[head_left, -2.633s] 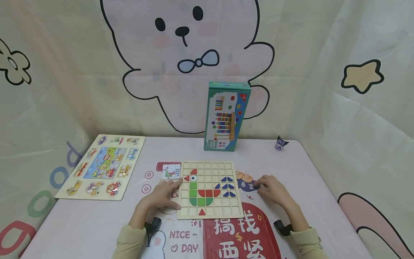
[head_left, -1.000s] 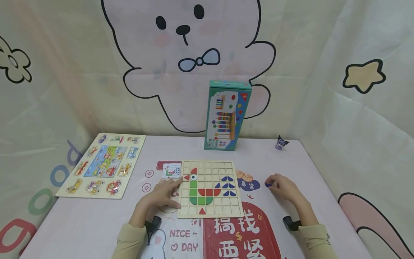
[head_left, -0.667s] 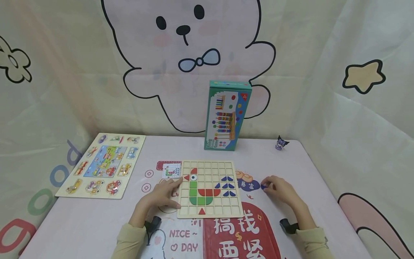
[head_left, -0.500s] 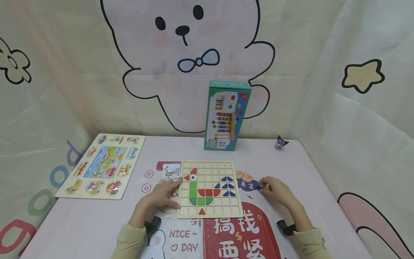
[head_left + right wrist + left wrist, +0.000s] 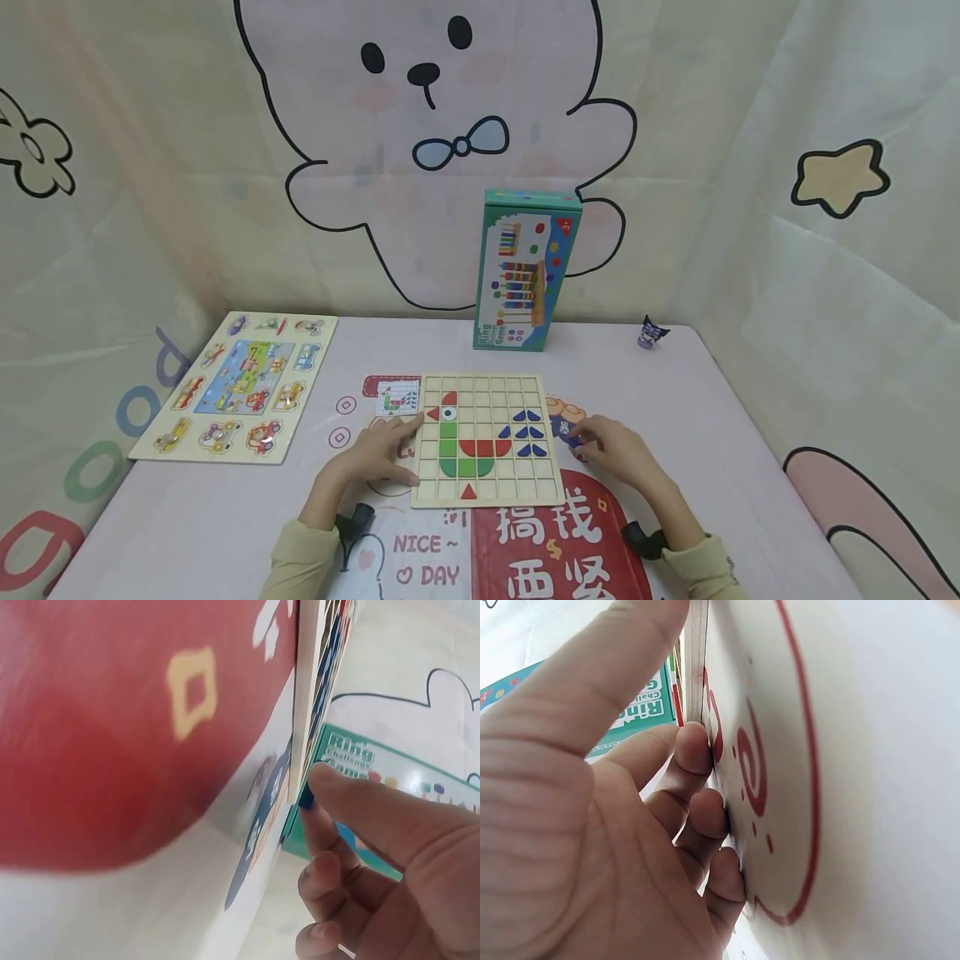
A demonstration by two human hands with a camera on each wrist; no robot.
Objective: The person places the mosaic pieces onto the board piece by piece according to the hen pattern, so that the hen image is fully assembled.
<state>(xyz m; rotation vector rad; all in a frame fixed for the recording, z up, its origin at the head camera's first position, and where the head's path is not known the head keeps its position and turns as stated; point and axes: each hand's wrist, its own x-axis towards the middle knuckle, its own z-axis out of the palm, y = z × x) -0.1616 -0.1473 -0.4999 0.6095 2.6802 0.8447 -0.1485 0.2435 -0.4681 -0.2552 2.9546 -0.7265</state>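
Observation:
A pale wooden grid board (image 5: 525,485) lies mid-table, bearing a bird pattern of red, green and blue pieces. My left hand (image 5: 377,452) rests at its left edge, index finger and thumb spread and touching the side; in the left wrist view the other fingers (image 5: 709,812) bend loosely by the table surface. To the right of the board, my right hand (image 5: 618,451) pinches a small dark blue puzzle piece (image 5: 307,797) between thumb and index finger, near the board's right edge. Fingers cover most of that piece, so its outline cannot be made out.
Beside the board's upper left lies a small pattern card (image 5: 397,397). A green ring game box (image 5: 525,271) stands behind. At the far left is a picture puzzle board (image 5: 300,432); a small purple figurine (image 5: 649,332) stands at the back right. The tablecloth (image 5: 427,557) carries printed pictures.
My right hand first drew away to the right with the blue piece, then came back left, and is now close to the board's right edge. My left hand has stayed in place.

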